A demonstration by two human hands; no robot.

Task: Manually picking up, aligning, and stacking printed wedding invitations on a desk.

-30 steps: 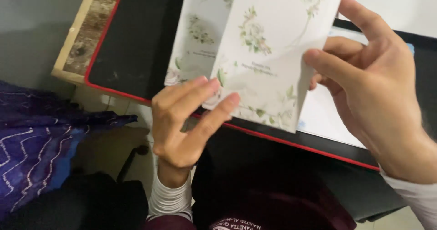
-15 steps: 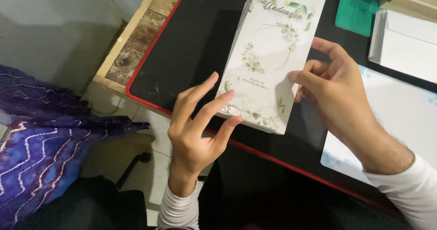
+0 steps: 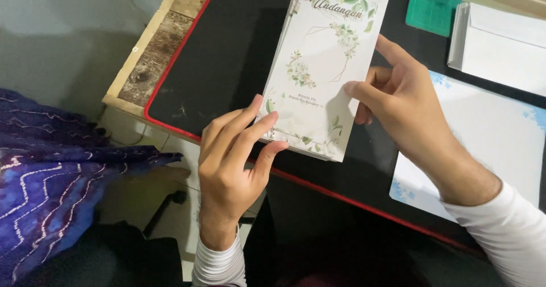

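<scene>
A folded white card (image 3: 324,65) with green leaves and pale flowers printed on it lies flat on the black desk mat (image 3: 227,59). My left hand (image 3: 233,162) presses its fingertips on the card's lower left corner. My right hand (image 3: 404,105) grips the card's right edge, thumb on top and fingers curled behind. Both sleeves are white. The card's front faces up, and thin page edges show along its left side.
The mat has a red border and sits on a wooden desk (image 3: 153,59). A large white sheet with blue corner marks (image 3: 489,133) lies to the right. White envelopes (image 3: 500,42) and a green pad (image 3: 435,8) are at the back. Purple patterned cloth (image 3: 51,179) hangs at left.
The card was held up unfolded a second ago; it is now closed and laid flat on the mat. Both hands followed it down and stay on its edges.
</scene>
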